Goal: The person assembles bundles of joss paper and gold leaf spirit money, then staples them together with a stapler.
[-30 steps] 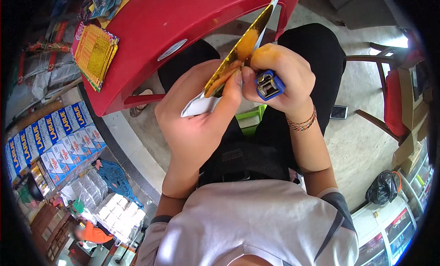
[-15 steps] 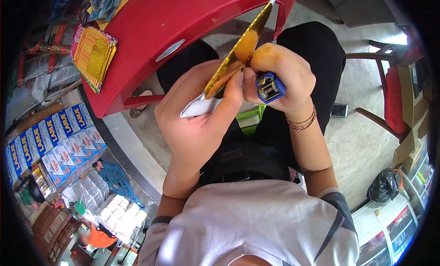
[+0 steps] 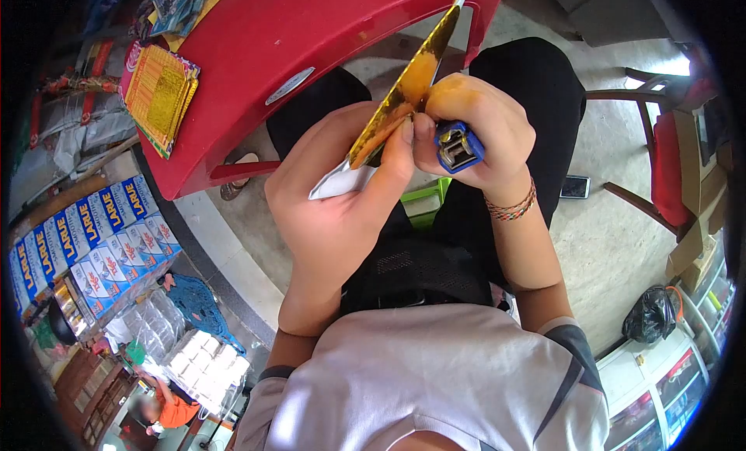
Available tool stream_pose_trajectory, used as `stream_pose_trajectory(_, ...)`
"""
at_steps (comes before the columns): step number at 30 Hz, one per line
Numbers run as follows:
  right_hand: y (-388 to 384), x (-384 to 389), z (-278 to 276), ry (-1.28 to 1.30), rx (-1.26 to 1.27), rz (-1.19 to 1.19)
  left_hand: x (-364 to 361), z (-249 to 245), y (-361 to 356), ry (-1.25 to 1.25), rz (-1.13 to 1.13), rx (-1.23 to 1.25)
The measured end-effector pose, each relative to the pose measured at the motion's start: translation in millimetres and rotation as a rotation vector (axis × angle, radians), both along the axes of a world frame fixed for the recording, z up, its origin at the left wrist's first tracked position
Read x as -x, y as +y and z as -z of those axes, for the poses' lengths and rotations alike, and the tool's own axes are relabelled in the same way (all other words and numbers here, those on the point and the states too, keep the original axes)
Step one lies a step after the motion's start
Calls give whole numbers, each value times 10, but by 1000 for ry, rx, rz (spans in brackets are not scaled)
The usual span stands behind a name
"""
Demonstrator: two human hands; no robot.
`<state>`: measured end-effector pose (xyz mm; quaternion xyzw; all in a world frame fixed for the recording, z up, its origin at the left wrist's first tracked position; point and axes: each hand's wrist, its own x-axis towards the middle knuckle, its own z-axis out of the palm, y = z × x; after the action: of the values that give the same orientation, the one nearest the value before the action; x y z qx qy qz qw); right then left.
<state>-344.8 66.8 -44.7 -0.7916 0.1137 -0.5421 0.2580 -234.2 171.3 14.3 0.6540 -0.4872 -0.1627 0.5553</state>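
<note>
My left hand (image 3: 330, 187) pinches a folded sheet of shiny gold paper (image 3: 412, 78) with a white underside, thumb on its near edge. My right hand (image 3: 478, 132) is closed round a small blue stapler-like tool (image 3: 458, 148), whose metal end points toward me. The fingertips of both hands meet at the paper's lower edge. The paper stands tilted, its far end reaching over the rim of the red table (image 3: 326, 24). On the table's left corner lies a stack of yellow and gold papers (image 3: 162, 97).
Blue and white cartons (image 3: 85, 226) are stacked at the left. A phone (image 3: 575, 187) lies on the floor right of my legs, near a red chair (image 3: 670, 171). A black bag (image 3: 651, 315) sits at the lower right. Another person (image 3: 175, 408) in orange is at the lower left.
My left hand and the gold paper have shifted very slightly. The person in orange has moved, with an arm now raised. My right hand stays in place.
</note>
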Motion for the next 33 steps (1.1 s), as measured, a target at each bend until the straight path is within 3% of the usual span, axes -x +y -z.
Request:
stream_pose_trajectory(24, 4, -29, -34, -2, -87, 65, -10, -5, -10, 89, -30, 5)
stream_pose_trajectory(27, 25, -44, -62, 17, -134, 98, -56, 2, -16, 185, -34, -11)
stream_pose_trajectory(29, 35, -12, -34, 7, -194, 30, -114, -27, -35, 445, -133, -37)
stream_pose_trajectory(31, 58, 10, -1, -123, -716, -38, -385, -23, -23, 502, -239, 6)
stream_pose_trajectory(33, -8, 21, -38, -287, -986, -314, -677, -12, -29, 715, -305, 290)
